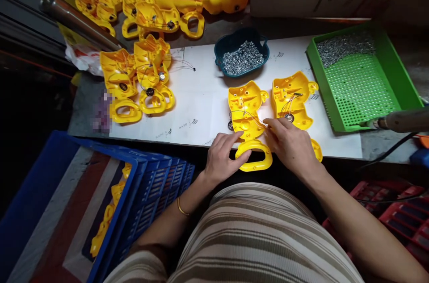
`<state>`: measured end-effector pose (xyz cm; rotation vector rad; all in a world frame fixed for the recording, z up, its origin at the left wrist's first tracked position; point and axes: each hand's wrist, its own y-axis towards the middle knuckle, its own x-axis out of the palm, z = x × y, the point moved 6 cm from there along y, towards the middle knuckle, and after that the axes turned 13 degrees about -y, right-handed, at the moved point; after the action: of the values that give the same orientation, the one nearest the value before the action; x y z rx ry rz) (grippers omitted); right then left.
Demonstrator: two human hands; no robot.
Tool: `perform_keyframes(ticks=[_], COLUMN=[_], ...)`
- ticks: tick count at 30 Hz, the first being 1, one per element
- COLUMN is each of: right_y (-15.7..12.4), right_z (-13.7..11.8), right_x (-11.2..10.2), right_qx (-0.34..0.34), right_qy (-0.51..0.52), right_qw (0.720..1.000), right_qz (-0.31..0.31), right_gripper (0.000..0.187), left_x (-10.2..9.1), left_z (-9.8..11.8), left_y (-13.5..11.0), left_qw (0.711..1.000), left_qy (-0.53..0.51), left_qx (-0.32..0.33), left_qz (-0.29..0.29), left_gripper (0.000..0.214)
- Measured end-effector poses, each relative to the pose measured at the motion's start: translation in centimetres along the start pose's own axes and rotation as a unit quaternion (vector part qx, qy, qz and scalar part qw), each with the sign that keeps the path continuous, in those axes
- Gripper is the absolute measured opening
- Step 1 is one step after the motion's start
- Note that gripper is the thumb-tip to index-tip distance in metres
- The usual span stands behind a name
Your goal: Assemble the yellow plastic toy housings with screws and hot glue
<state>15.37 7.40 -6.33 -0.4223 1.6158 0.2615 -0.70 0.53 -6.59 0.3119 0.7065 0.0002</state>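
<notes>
In front of me lies a yellow plastic housing half point(247, 106) with a looped handle point(255, 168) at its near end, over the table edge. My left hand point(223, 156) grips it where the handle joins the body, thumb and fingers closed on it. Thin wires run across its inside, and a round black speaker point(230, 125) sits by its left side. My right hand point(290, 142) is at the housing's right side, fingertips pinched on the thin wires. A second yellow housing half point(290, 95), with wires and a round speaker, lies just beyond that hand.
A dark bowl of screws point(241, 60) stands behind the housings. To the right are a green tray point(365, 86) with screws and an electric screwdriver point(398, 121). More yellow housings point(136, 73) lie left, others pile at the back. Blue crates point(157, 176) stand below left.
</notes>
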Motion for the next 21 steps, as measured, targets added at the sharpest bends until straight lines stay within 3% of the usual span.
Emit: perform_keyframes(ticks=[4, 7, 11, 14, 16, 19, 21], right_y=[-0.1, -0.1, 0.0, -0.1, -0.5, -1.2, -1.2], right_z=[0.6, 0.8, 1.1, 1.5, 1.9, 1.7, 0.3], right_x=[-0.9, -1.5, -1.6, -1.9, -2.5, -3.3, -2.8], right_qx=[0.006, 0.01, 0.009, 0.016, 0.04, 0.06, 0.028], right_qy=[0.054, 0.089, 0.101, 0.107, 0.128, 0.206, 0.291], right_qw=[0.996, 0.989, 0.986, 0.984, 0.977, 0.955, 0.946], right_qz=[0.069, 0.116, 0.129, 0.14, 0.167, 0.205, 0.14], right_gripper=[0.024, 0.024, 0.023, 0.023, 0.023, 0.021, 0.018], left_x=[-1.9, -1.9, -1.7, -2.2, -2.8, -3.0, -2.7], left_z=[-2.3, -4.2, -5.5, -5.9, -6.4, -6.4, -5.7], left_y=[1.3, 2.9, 4.4, 4.7, 4.3, 3.5, 3.2], left_qw=[0.993, 0.988, 0.988, 0.984, 0.956, 0.878, 0.825], left_qy=[0.073, 0.093, 0.049, -0.072, -0.199, -0.368, -0.452], left_qx=[-0.058, -0.115, -0.145, -0.165, -0.211, -0.297, -0.332], left_qz=[0.075, 0.033, -0.01, 0.013, 0.05, 0.077, 0.068], left_gripper=[0.036, 0.034, 0.021, 0.011, 0.014, 0.024, 0.029])
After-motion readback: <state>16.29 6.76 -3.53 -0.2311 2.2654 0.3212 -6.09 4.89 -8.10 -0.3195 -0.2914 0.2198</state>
